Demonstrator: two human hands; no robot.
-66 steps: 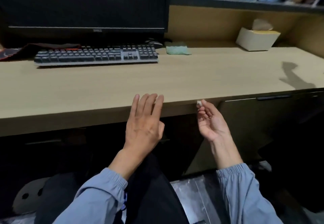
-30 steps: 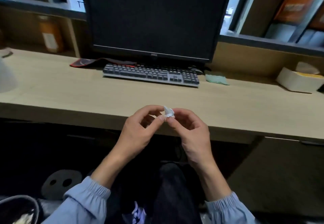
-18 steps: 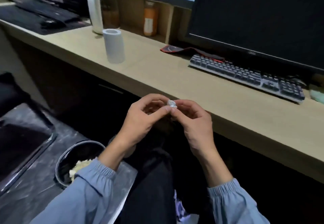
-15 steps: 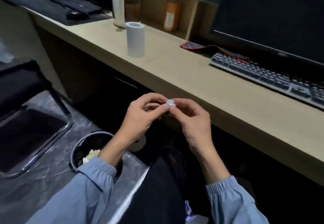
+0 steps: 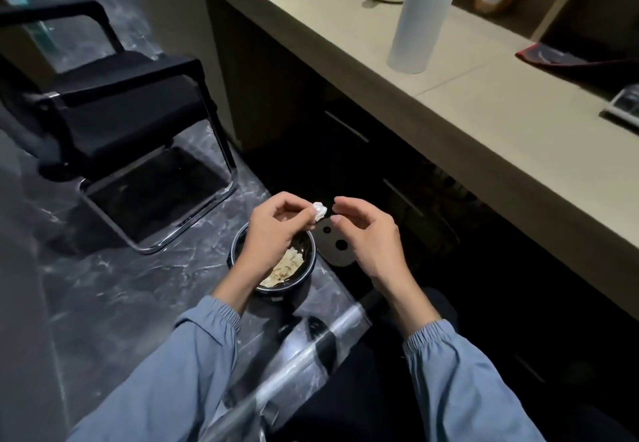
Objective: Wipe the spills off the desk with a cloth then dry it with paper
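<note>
Pinched between the thumb and fingertips of the left hand [image 5: 273,234], a small white paper wad [image 5: 318,211] is balled tight and held in the air below desk level. From this view it shows just past the far rim of the black bin [image 5: 294,286] on the floor. The right hand [image 5: 370,237] hangs just beside it, fingers loosely curled, gripping nothing, with a small gap between it and the wad. Crumpled paper already lies in the bin. Up on the desk [image 5: 501,137], well apart from both hands, a paper roll [image 5: 416,23] stands upright. No spill shows on the stretch of desk in view, and the cloth is out of sight. This looks like the tail of the drying step: discarding used paper. The next move calls for bringing the wad squarely over the bin's mouth and simply releasing the pinch. A black chair [image 5: 114,109] stands further left.
</note>
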